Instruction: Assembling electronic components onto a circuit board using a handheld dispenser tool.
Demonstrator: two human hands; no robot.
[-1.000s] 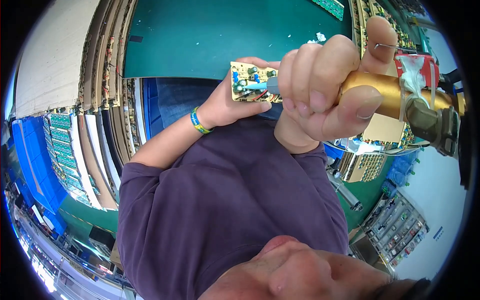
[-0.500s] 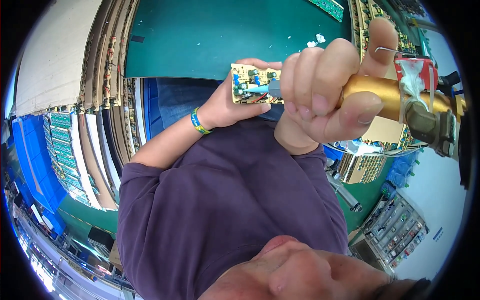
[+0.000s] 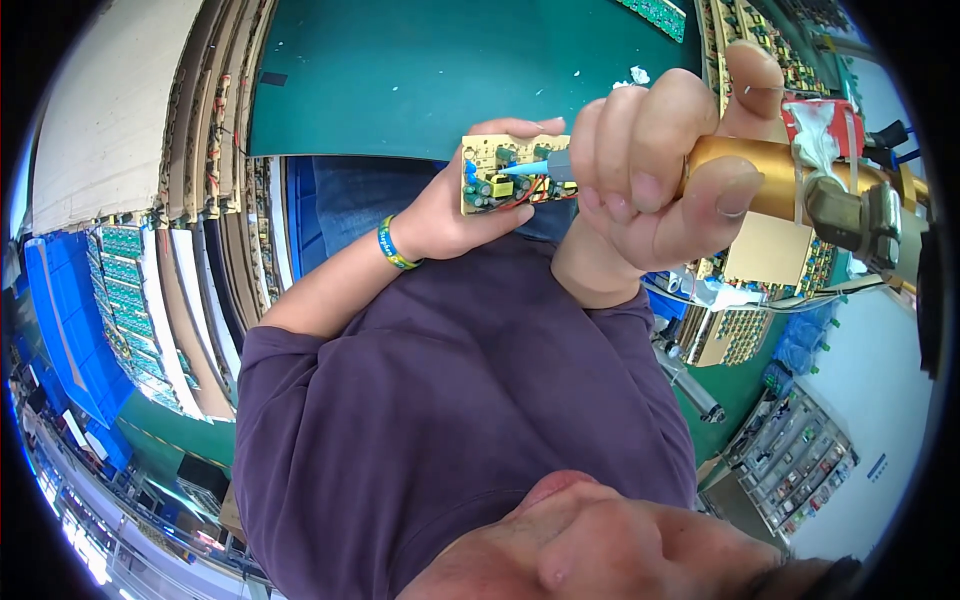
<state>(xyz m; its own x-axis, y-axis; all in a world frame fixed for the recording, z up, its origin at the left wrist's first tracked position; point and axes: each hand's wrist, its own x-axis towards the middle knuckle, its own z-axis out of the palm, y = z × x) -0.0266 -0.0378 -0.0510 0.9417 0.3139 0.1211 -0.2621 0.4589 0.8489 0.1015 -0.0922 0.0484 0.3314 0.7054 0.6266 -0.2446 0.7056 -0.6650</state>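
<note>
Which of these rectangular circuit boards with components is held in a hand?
The tan rectangular circuit board, gripped by the bare left hand. The others, like the narrow green circuit board on the smooth green tabletop, lie in no hand.

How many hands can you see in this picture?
2: the left hand, holding the circuit board, and the right hand, its fingers curled around the gold tool. Any in the background may be hidden.

Green tabletop leaves room ahead; cardboard stack blocks left.
</note>
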